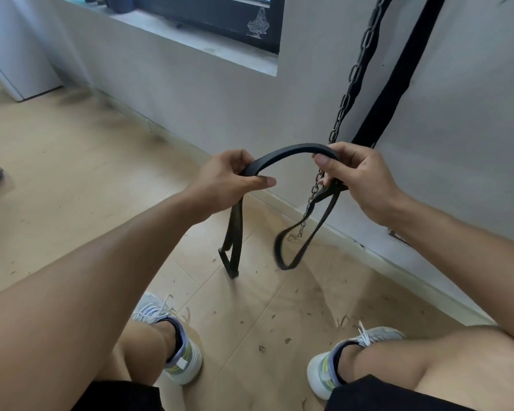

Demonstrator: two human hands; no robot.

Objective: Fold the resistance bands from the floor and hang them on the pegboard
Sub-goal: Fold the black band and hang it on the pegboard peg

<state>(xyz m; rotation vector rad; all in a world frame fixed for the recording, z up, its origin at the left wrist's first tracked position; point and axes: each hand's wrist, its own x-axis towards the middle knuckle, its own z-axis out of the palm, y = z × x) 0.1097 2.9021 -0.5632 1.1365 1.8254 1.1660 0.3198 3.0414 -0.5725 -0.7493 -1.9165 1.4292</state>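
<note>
Left hand and right hand each gripped the flat, matte black rubber resistance band, arched between them, its looped ends drooping over the scuffed, debris-flecked pale wood floor near a grey wall and dark hanging chain.

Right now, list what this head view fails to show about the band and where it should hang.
- Pegboard: not in the head view; only the wall shows.
- Black band: the stretches inside the left hand and right hand are covered by fingers.
- Chain and black strap: tops cut off by the upper edge.
</note>
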